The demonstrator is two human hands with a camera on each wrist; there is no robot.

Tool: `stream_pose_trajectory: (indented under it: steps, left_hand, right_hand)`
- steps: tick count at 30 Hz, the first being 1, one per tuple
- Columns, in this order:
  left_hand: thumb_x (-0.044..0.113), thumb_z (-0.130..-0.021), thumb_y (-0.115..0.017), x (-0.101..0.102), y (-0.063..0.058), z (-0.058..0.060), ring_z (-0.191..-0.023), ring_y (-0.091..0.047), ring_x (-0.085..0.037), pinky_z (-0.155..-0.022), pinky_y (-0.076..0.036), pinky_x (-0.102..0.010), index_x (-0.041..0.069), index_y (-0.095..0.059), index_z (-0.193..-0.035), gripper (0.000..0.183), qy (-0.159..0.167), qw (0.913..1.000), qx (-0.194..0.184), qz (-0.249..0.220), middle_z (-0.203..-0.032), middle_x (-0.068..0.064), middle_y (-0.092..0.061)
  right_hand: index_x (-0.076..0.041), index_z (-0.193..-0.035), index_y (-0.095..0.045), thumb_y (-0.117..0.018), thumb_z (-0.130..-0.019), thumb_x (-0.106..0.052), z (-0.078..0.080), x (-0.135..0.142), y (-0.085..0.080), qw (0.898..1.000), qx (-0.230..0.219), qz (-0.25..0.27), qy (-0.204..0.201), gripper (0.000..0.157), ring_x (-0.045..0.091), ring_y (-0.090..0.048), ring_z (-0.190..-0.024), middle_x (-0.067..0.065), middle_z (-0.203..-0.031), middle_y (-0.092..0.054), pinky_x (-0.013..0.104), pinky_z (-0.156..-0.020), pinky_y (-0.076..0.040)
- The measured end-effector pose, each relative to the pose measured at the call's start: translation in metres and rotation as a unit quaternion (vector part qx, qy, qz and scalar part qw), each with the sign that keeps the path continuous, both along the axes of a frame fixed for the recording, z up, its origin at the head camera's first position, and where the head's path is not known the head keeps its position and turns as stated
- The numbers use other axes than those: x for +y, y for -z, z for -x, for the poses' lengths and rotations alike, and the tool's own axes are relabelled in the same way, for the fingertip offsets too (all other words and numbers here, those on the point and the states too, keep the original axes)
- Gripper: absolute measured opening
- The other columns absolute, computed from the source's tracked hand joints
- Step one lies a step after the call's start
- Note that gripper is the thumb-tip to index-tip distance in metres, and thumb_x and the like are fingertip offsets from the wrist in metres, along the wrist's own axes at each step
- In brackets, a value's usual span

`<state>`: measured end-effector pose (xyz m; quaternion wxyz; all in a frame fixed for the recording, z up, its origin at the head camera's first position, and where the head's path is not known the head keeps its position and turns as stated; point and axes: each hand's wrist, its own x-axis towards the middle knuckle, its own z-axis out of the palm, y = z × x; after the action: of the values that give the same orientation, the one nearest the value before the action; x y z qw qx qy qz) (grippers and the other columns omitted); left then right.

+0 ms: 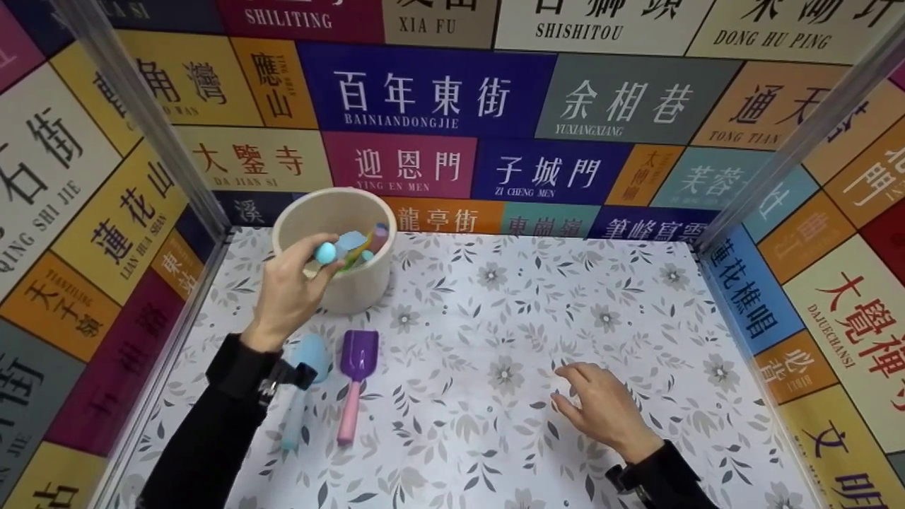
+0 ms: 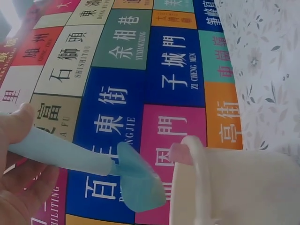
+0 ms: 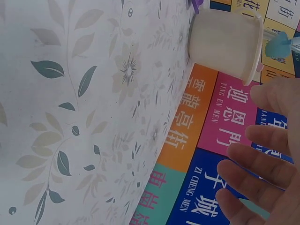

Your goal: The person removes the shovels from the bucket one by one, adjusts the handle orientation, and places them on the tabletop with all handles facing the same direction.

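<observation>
In the head view, my left hand (image 1: pixel 286 293) is over the near rim of a cream bucket (image 1: pixel 357 293). It grips the pale blue handle of a toy shovel (image 2: pixel 140 185), whose teal blade shows beside the bucket rim in the left wrist view. Several colourful toys (image 1: pixel 359 256) lie inside the bucket, partly hidden by the hand. On the right side, my right hand (image 1: pixel 608 410) hovers above the table with its fingers loosely bent and nothing in them. The right wrist view shows those fingers (image 3: pixel 248 173) spread apart.
Left of centre on the flowered tabletop (image 1: pixel 495 318) lie a purple scoop with a pink handle (image 1: pixel 359 357) and a light blue shovel (image 1: pixel 311 357), partly covered by the left wrist. Walls of coloured lettered panels (image 1: pixel 431 92) close in the back and sides.
</observation>
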<state>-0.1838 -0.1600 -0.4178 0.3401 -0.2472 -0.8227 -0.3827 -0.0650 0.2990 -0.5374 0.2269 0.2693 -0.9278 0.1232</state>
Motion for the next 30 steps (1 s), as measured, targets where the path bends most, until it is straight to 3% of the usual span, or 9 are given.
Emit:
stream_pose_trajectory:
  steps: [3,5,8,12,17,23,27,30]
  left_hand:
    - [-0.007,-0.079,-0.085,0.001,0.012,-0.006,-0.102,-0.074,-0.045,-0.106,-0.054,-0.018,-0.009,-0.070,-0.116,0.040,0.002,0.9994,0.032,-0.010,-0.111,-0.026,-0.076]
    - [0.000,-0.084,-0.085,0.002,0.020,-0.010,-0.101,-0.074,-0.045,-0.108,-0.048,-0.011,-0.008,-0.070,-0.116,0.036,0.005,0.9984,0.053,-0.018,-0.110,-0.025,-0.076]
    - [0.022,-0.097,-0.076,0.004,0.028,-0.014,-0.100,-0.073,-0.044,-0.110,-0.046,-0.009,-0.006,-0.070,-0.116,0.035,0.012,0.9961,0.083,-0.026,-0.110,-0.024,-0.076]
    - [0.035,-0.104,-0.063,0.007,0.034,-0.019,-0.099,-0.073,-0.040,-0.111,-0.047,-0.012,-0.005,-0.070,-0.117,0.043,0.029,0.9923,0.119,-0.022,-0.109,-0.023,-0.075]
    - [0.030,-0.105,-0.063,0.013,0.037,-0.024,-0.100,-0.072,-0.037,-0.114,-0.047,-0.015,-0.007,-0.071,-0.115,0.039,0.041,0.9866,0.158,-0.005,-0.109,-0.023,-0.075]
    - [0.024,-0.107,-0.062,0.023,0.044,-0.029,-0.103,-0.071,-0.039,-0.118,-0.045,-0.018,-0.008,-0.071,-0.114,0.034,0.052,0.9826,0.176,0.028,-0.112,-0.023,-0.075]
    - [0.009,-0.101,-0.072,0.032,0.050,-0.034,-0.103,-0.073,-0.039,-0.117,-0.047,-0.022,-0.008,-0.072,-0.114,0.021,0.070,0.9779,0.190,0.053,-0.112,-0.023,-0.076]
    - [0.003,-0.093,-0.076,0.041,0.055,-0.037,-0.103,-0.075,-0.038,-0.112,-0.053,-0.027,-0.006,-0.073,-0.112,0.022,0.082,0.9733,0.201,0.074,-0.111,-0.022,-0.077]
  right_hand:
    - [-0.006,-0.109,-0.072,-0.090,-0.076,-0.014,0.000,0.000,-0.001,1.000,0.000,0.002,0.002,0.039,0.020,-0.066,-0.076,0.008,-0.098,-0.072,0.037,-0.068,-0.058]
    - [-0.005,-0.109,-0.072,-0.090,-0.077,-0.015,0.001,0.000,-0.001,1.000,0.000,0.002,0.002,0.038,0.020,-0.066,-0.076,0.008,-0.098,-0.072,0.037,-0.068,-0.058]
    - [-0.006,-0.109,-0.072,-0.090,-0.077,-0.014,0.001,0.000,-0.002,1.000,0.001,0.002,0.002,0.038,0.020,-0.067,-0.077,0.008,-0.099,-0.072,0.037,-0.069,-0.058]
    - [-0.006,-0.109,-0.072,-0.090,-0.080,-0.014,0.001,0.001,-0.006,1.000,-0.008,-0.002,0.011,0.036,0.025,-0.071,-0.084,0.009,-0.100,-0.073,0.039,-0.071,-0.060]
    - [-0.005,-0.110,-0.071,-0.089,-0.081,-0.012,0.003,0.003,-0.012,1.000,-0.019,0.010,0.014,0.034,0.028,-0.072,-0.088,0.010,-0.100,-0.073,0.042,-0.073,-0.061]
    - [-0.005,-0.109,-0.071,-0.088,-0.081,-0.009,0.011,0.004,-0.015,0.999,-0.025,0.043,0.017,0.033,0.028,-0.071,-0.089,0.011,-0.100,-0.072,0.041,-0.070,-0.061]
    - [-0.003,-0.110,-0.072,-0.087,-0.082,-0.006,0.017,0.004,-0.017,0.996,-0.036,0.078,0.018,0.032,0.028,-0.072,-0.092,0.011,-0.102,-0.073,0.043,-0.073,-0.061]
    - [-0.001,-0.110,-0.072,-0.085,-0.083,-0.003,0.022,0.001,-0.018,0.992,-0.054,0.111,0.012,0.030,0.028,-0.072,-0.092,0.011,-0.102,-0.074,0.045,-0.075,-0.061]
